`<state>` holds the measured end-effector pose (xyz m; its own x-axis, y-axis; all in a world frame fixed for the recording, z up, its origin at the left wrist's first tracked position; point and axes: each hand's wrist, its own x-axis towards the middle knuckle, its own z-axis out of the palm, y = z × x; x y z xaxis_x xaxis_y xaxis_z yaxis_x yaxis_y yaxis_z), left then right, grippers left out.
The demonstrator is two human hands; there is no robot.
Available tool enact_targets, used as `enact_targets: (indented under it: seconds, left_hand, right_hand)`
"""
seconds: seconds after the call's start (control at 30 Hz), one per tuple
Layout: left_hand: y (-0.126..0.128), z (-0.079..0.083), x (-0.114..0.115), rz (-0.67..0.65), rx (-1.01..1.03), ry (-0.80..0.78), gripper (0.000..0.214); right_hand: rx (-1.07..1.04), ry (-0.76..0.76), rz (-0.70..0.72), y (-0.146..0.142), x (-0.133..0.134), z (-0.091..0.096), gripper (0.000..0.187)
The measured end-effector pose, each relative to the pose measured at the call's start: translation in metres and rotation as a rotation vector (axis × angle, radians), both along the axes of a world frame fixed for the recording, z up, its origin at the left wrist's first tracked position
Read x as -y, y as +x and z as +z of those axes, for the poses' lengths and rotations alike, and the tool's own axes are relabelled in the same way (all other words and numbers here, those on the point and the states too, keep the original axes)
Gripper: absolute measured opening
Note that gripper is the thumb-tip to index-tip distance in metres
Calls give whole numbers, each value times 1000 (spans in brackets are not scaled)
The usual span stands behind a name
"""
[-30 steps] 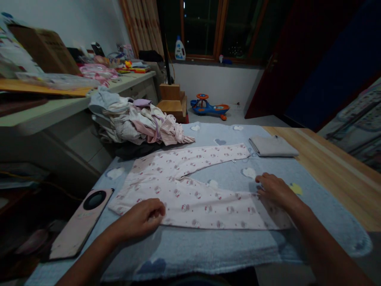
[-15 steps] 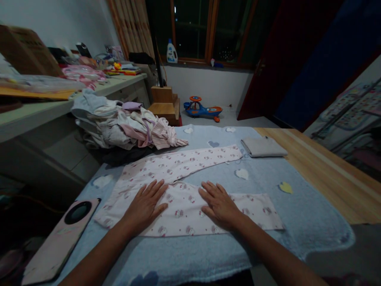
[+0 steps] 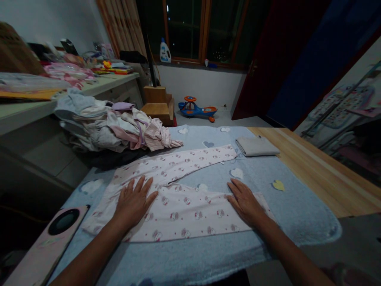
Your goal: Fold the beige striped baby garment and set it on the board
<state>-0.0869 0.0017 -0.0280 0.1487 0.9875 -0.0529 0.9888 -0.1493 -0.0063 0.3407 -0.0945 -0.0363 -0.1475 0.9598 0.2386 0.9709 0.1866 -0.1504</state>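
Observation:
Pale pink children's trousers (image 3: 184, 210) with a printed cartoon-cat pattern lie spread on a blue blanket (image 3: 300, 206). One leg stretches toward the far side and the other runs along the near side, to the right. My left hand (image 3: 133, 202) rests flat on the trousers near the waist end, fingers spread. Over the lower part of the near leg lies my right hand (image 3: 245, 202), palm down with fingers extended, hiding part of the fabric there. Neither hand grips anything.
A heap of crumpled clothes (image 3: 116, 125) sits at the back left. A folded grey cloth (image 3: 257, 145) lies at the far right on the blanket. A pink phone-like object (image 3: 44, 246) is at the near left, and a cluttered desk (image 3: 119, 81) stands behind.
My right hand has slid right along the near leg toward its hem. My left hand has shifted slightly left toward the waist. The view has turned a little to the right.

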Motion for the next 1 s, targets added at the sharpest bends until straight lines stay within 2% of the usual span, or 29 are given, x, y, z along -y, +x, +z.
enact_targets:
  seconds: [0.1, 0.17, 0.33, 0.43, 0.53, 0.7, 0.87, 1.0]
  left_hand:
    - [-2, 0, -12, 69, -5, 17, 67]
    - [-4, 2, -19, 97, -7, 21, 67]
    - [-9, 4, -27, 107, -4, 28, 64]
    - [-11, 1, -26, 105, -1, 71, 64]
    - [-11, -3, -24, 102, 11, 103, 63]
    - [-10, -1, -22, 103, 12, 102, 64]
    - [-9, 1, -21, 101, -8, 111, 64]
    - [-10, 0, -21, 99, -3, 113, 64]
  right_hand:
    - [9, 11, -13, 6, -7, 3, 43]
    - [15, 3, -39, 8, -19, 12, 37]
    - [76, -57, -108, 10, -79, 46, 33]
    - [172, -124, -181, 16, -114, 52, 34]
    - [246, -129, -226, 27, -133, 43, 42]
    - [253, -95, -230, 41, -134, 26, 48]
    - [185, -55, -296, 31, -140, 17, 49]
    - [-1, 47, -351, 21, -149, 0, 60]
